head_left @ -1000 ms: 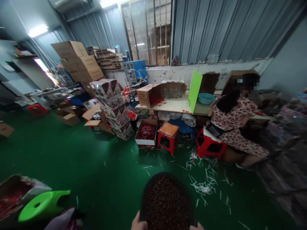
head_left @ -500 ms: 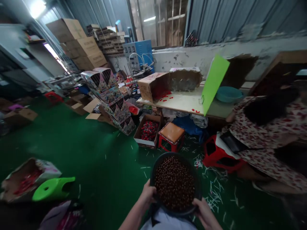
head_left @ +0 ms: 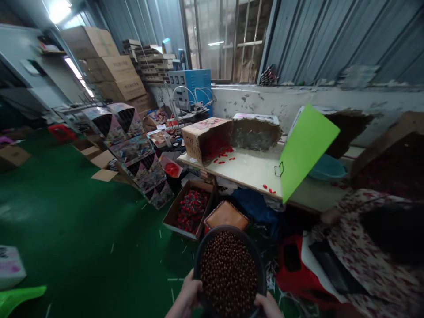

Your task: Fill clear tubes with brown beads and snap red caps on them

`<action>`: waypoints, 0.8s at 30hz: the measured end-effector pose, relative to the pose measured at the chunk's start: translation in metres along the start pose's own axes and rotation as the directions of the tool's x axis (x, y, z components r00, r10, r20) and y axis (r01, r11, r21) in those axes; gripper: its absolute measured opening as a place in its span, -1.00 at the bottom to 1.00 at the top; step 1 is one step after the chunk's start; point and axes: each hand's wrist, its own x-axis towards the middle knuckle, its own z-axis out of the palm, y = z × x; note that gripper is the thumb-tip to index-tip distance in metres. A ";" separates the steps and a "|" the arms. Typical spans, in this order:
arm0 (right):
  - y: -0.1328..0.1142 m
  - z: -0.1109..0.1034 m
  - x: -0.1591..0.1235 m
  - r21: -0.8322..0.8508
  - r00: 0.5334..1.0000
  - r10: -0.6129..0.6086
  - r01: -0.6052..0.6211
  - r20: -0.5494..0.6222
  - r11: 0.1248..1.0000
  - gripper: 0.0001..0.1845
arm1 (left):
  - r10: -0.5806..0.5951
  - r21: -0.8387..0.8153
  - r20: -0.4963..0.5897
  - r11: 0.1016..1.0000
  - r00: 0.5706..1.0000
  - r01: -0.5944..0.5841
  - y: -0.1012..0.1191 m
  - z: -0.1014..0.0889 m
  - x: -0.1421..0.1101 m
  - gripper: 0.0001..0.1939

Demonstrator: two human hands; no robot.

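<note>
A round black basin point(head_left: 199, 257) heaped with small brown beads point(head_left: 228, 274) sits low in the middle of my view. My left hand point(head_left: 189, 293) grips its left rim with fingers curled round the edge. My right hand point(head_left: 267, 304) grips the right rim near the bottom edge of the view. Just beyond the basin stands a red stool with an orange-brown top point(head_left: 226, 214). Behind it is a pale worktable point(head_left: 249, 170) with scattered red pieces and an upright green board point(head_left: 306, 148).
A person in a flowered dress point(head_left: 371, 260) sits on a red stool point(head_left: 291, 274) at right. A cardboard box of red and blue pieces point(head_left: 189, 212) lies on the green floor point(head_left: 82, 238). Stacked printed display boxes point(head_left: 132, 152) and cartons point(head_left: 109, 66) stand at left.
I have walked closer to the worktable with the basin held in both hands. The stool and the box of pieces are now nearer, and the seated person has slid to the right edge.
</note>
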 end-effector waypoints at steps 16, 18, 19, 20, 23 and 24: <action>-0.302 0.066 0.273 -0.041 0.996 -0.002 0.006 0.093 0.999 -0.70 | 0.078 0.101 -0.006 0.992 0.997 -0.077 0.259 0.201 0.216 -0.78; -0.343 0.074 0.320 -0.067 0.993 0.016 -0.009 0.114 0.998 -0.75 | 0.081 0.087 -0.019 0.993 0.997 -0.079 0.290 0.232 0.250 -0.73; -0.363 0.078 0.343 -0.082 0.992 0.027 -0.017 0.121 0.997 -0.79 | 0.076 0.079 -0.023 0.994 0.997 -0.074 0.305 0.247 0.267 -0.72; -0.383 0.082 0.366 -0.097 0.991 0.036 -0.024 0.127 0.995 -0.85 | 0.069 0.069 -0.025 0.995 0.997 -0.067 0.319 0.262 0.284 -0.70; -0.435 0.095 0.429 -0.125 0.988 0.044 -0.026 0.146 0.992 -0.90 | 0.045 0.038 -0.016 0.998 0.999 -0.044 0.359 0.301 0.338 -0.67; -0.450 0.099 0.448 -0.125 0.987 0.036 -0.016 0.158 0.992 -0.88 | 0.041 0.026 -0.011 0.999 0.999 -0.041 0.370 0.312 0.356 -0.66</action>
